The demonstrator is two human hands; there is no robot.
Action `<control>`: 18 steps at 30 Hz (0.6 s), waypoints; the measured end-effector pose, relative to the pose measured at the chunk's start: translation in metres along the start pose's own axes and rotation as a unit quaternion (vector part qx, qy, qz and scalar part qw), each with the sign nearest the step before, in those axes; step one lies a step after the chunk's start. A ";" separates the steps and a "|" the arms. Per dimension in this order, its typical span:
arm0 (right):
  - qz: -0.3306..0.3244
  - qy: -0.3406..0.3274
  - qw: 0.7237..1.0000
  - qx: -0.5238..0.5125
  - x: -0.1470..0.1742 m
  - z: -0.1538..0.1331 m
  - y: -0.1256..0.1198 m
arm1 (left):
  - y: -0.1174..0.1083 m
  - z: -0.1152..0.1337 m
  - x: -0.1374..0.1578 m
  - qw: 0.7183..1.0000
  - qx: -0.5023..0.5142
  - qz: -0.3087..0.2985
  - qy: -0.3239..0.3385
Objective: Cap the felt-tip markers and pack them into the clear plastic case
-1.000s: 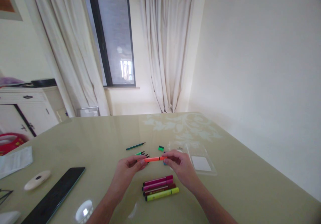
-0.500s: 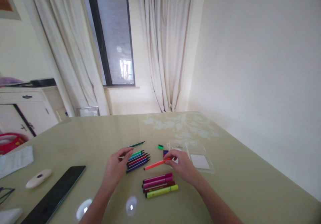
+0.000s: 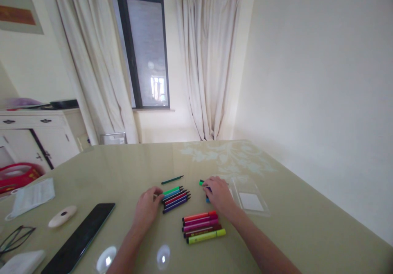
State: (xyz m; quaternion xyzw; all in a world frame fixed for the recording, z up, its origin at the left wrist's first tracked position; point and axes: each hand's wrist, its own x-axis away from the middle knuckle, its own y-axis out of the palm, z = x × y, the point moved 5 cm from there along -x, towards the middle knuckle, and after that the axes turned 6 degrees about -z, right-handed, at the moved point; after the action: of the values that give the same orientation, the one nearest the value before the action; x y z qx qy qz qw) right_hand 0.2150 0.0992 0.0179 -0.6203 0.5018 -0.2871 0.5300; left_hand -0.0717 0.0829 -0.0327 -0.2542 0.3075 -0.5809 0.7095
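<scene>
My left hand rests on the table with thumb and fingers drawn together at the rear ends of several uncapped felt-tip markers; what it pinches, if anything, is hidden. Those markers are green, blue, red and purple, tips pointing right. A single dark green marker lies behind them. To the right, my right hand has its fingers curled down over small marker caps, a green cap at its fingertips and a blue cap partly under it. In front lies a row of capped markers: orange, magenta, dark red and yellow.
A clear plastic case with a white card lies beyond my right hand. On the left are a black phone-like slab, a white oval device, glasses and a face mask. A wall borders the table's right side.
The orange marker has left my right hand and lies at the back of the capped row. My right hand has moved to the caps. The view has shifted slightly left.
</scene>
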 end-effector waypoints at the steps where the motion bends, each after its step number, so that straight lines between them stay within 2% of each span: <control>1: 0.000 0.006 0.999 0.031 -0.009 -0.002 0.002 | 0.000 0.000 0.000 1.000 0.013 0.003 0.001; 4: -0.008 0.025 0.995 0.098 -0.028 -0.006 0.009 | -0.002 0.000 -0.001 0.998 0.063 0.021 0.011; 8: -0.012 0.037 0.994 0.099 -0.033 -0.005 0.015 | -0.004 0.007 -0.004 0.987 0.153 0.043 0.022; 13: -0.025 0.038 0.997 0.069 -0.023 -0.004 0.013 | 0.002 0.024 -0.001 0.960 0.279 0.008 0.025; 18: -0.032 0.022 0.998 0.043 -0.012 -0.008 0.013 | 0.008 0.036 0.007 0.937 0.349 -0.016 0.020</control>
State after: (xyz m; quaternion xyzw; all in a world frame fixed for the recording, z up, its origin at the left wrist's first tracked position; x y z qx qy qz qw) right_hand 0.2000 0.1080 0.0099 -0.6063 0.4807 -0.3389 0.5352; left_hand -0.0388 0.0779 -0.0145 0.0165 0.0951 -0.6678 0.7381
